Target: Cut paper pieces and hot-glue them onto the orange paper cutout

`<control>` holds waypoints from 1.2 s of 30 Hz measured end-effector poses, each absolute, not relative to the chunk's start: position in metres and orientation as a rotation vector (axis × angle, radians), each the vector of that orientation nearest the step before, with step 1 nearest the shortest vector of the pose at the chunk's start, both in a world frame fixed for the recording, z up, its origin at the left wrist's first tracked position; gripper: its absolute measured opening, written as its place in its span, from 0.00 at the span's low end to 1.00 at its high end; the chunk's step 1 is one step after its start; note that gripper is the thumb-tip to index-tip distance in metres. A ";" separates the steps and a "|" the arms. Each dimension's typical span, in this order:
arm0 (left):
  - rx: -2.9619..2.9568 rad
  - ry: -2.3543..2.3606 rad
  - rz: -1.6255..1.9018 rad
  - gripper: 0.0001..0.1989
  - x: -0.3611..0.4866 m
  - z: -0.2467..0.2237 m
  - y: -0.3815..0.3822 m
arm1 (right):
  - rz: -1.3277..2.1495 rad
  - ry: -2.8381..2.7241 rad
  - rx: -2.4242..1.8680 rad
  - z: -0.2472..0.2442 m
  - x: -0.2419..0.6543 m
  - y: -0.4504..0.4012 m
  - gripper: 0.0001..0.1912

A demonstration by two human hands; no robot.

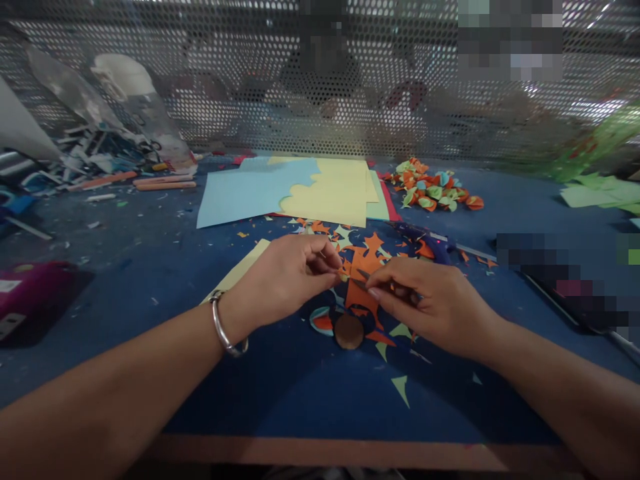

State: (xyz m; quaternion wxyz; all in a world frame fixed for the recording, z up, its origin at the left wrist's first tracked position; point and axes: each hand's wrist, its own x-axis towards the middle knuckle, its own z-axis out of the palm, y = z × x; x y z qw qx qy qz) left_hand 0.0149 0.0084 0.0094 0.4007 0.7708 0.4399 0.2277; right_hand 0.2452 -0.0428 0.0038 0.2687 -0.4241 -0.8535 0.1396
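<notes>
My left hand point(290, 270), with a silver bracelet at the wrist, pinches a tiny orange paper piece point(344, 271) between thumb and fingertips. Close on its right, my right hand point(425, 293) is closed around what look like tweezers point(363, 275); their two dark, pointed tips face the left hand. Most of the tool is hidden by the fingers. Below the hands lie an orange paper strip point(364, 300), a round brown disc point(349, 331) and a curled blue-and-orange paper piece point(321, 321). Paper offcuts point(400, 390) are scattered around them.
Blue and yellow paper sheets point(240, 193) lie behind the hands, beside a pile of curled paper pieces point(433, 187). A blue glue gun point(435, 243) rests at right, near a dark phone point(560, 293). A clear bottle point(150, 110) stands back left; a magenta box point(35, 293) sits left.
</notes>
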 end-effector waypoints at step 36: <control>2.489 1.095 -0.006 0.07 -0.002 0.029 -0.011 | 0.375 -2.396 -1.278 0.008 0.250 -0.043 0.09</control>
